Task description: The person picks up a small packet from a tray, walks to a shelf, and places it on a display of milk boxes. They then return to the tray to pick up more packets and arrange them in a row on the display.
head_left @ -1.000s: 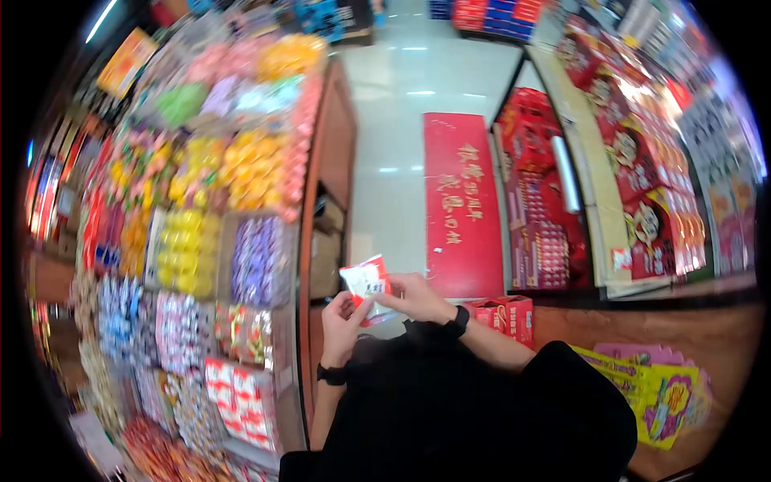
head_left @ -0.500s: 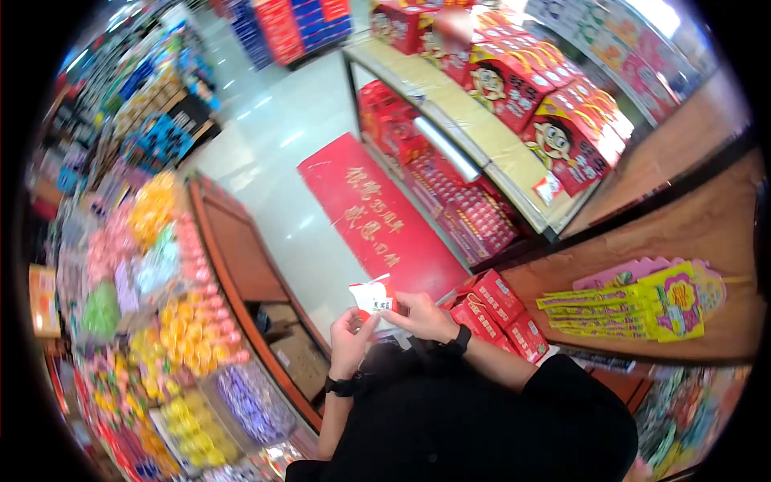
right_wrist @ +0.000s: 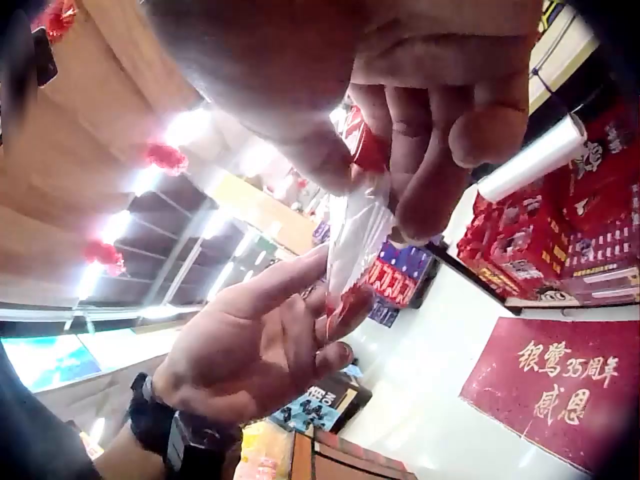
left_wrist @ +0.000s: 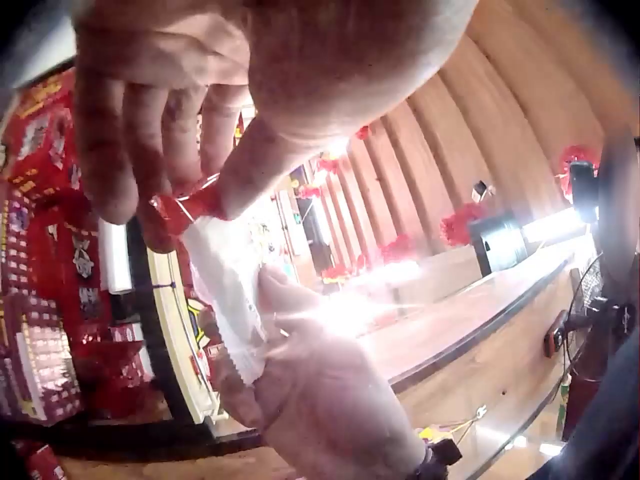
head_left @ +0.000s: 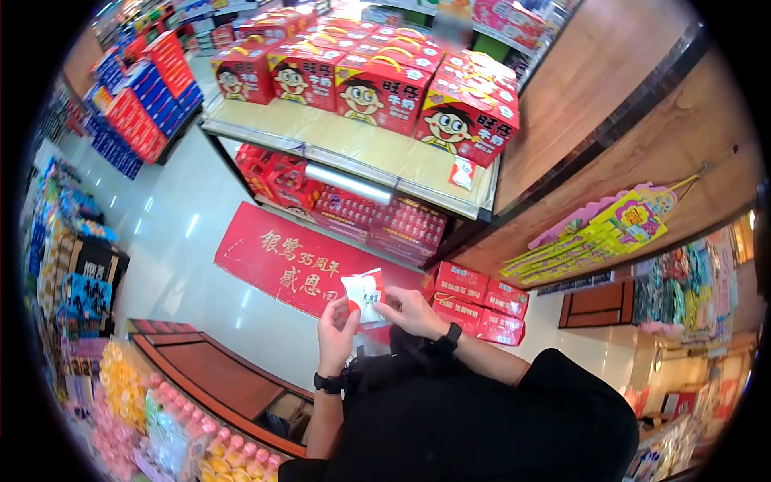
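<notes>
A small white and red snack packet (head_left: 365, 296) is held up in front of the chest in the head view. My left hand (head_left: 336, 336) pinches its lower left side between thumb and fingers. On the opposite side my right hand (head_left: 411, 312) grips the packet's edge. From the left wrist, the white wrapper (left_wrist: 225, 265) with its jagged end spans the space between both hands. The right wrist view shows the crinkled, see-through end of the packet (right_wrist: 355, 235) close under the right fingers. Both wrists wear dark bands.
Red milk cartons with cartoon faces (head_left: 361, 92) line a shelf ahead, with a similar red-white packet (head_left: 462, 173) near its corner. A red printed mat (head_left: 265, 257) lies on the floor. Red boxes (head_left: 480, 301) are stacked right of the hands. Candy bins (head_left: 173, 426) fill the lower left.
The head view has swung right, from the candy bins towards the carton shelf and wooden panel. Both hands keep hold of the packet in front of the body.
</notes>
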The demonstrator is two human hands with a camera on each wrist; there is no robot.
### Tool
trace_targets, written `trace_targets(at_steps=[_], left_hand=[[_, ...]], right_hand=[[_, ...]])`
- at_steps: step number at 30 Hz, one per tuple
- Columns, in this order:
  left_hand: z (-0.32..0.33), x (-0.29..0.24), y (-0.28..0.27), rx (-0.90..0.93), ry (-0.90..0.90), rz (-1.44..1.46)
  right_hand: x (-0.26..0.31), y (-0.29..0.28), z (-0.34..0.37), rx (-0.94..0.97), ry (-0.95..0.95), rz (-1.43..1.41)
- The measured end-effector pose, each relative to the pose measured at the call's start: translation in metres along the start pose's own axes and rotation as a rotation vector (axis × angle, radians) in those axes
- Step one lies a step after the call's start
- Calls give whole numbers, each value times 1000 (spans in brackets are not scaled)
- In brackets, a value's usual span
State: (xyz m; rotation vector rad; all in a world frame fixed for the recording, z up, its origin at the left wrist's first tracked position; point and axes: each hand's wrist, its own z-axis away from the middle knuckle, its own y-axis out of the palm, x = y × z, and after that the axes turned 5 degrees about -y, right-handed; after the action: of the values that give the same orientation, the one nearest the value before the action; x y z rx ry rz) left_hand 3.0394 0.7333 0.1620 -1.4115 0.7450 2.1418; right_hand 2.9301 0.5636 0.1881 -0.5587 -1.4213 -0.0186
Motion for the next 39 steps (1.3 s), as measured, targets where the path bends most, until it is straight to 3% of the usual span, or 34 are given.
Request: trace_targets(at_steps=[4, 10, 13, 18, 25, 35, 39], left_hand=[[-31, -5, 6, 82, -70, -65], [-89, 6, 26, 217, -46, -172], [-118, -19, 48, 266, -145, -249], [-174, -33, 82, 338, -55, -295], [-243, -37, 119, 320, -83, -347], [-299, -56, 174, 346, -166, -368], [-333, -60, 189, 398, -184, -342]], right_hand=[[1, -9, -4, -119, 136, -17], [-33, -30, -20, -259, 179, -41], [-53, -51, -35, -321, 123, -4], [-70, -98, -73, -399, 141, -146], [-101, -153, -118, -544, 50, -121], [-122, -187, -144, -645, 276, -253], [-136, -195, -165, -722, 263, -247]])
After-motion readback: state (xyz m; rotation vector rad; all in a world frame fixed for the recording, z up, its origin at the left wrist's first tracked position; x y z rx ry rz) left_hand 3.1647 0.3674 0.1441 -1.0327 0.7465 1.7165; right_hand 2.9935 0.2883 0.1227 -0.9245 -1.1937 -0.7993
